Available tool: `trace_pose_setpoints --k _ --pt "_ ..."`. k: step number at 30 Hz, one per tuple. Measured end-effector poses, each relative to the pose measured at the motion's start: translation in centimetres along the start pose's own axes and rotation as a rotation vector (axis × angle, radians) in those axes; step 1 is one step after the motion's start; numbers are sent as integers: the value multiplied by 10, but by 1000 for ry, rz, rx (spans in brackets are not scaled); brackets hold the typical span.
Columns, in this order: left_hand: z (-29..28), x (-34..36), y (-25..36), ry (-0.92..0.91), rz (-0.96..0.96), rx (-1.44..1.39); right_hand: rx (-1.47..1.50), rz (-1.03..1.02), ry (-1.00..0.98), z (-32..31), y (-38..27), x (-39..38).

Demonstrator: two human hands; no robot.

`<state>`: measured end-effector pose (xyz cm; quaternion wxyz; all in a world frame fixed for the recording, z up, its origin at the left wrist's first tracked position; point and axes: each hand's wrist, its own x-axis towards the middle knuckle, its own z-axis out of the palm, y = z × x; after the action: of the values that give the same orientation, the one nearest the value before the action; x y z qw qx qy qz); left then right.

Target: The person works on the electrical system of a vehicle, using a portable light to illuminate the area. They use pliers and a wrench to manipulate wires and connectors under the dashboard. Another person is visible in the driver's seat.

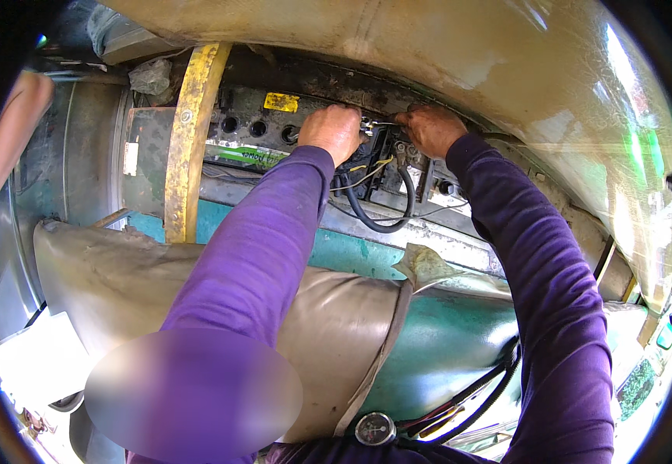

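Observation:
My left hand [328,131] is closed at a metal terminal fitting [367,129] on top of a dark battery [247,104], which has several round holes. My right hand [434,130], just to the right, pinches a thin wire [384,124] beside that fitting; its fingertips are partly hidden. Below my hands are a second battery section [444,201], a thick black looped cable [376,226] and thinner yellow and dark wires.
A worn yellow bar [195,155] stands left of the batteries. A tan panel [490,39] arches overhead. A beige cover [336,309] and green panel [429,348] lie nearer, with a round gauge [375,428]. Another person's limb [15,131] shows at far left.

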<state>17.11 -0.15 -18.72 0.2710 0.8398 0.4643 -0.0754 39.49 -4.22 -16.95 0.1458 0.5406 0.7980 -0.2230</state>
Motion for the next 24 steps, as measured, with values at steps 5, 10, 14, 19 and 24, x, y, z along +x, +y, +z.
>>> trace_pose_setpoints --k 5,10,14,19,24 --pt "2 -1 -2 40 13 -13 -111 67 -106 -46 -50 11" --pt "-1 1 -3 13 -12 -87 -132 203 -84 -77 -103 30" --pt "-1 2 -2 -41 7 4 -193 148 -75 -56 -54 4" --pt "-4 1 1 -8 13 -9 -57 111 -34 -10 -6 -6" --pt "-6 1 0 -16 30 -15 16 93 12 8 0 -6"
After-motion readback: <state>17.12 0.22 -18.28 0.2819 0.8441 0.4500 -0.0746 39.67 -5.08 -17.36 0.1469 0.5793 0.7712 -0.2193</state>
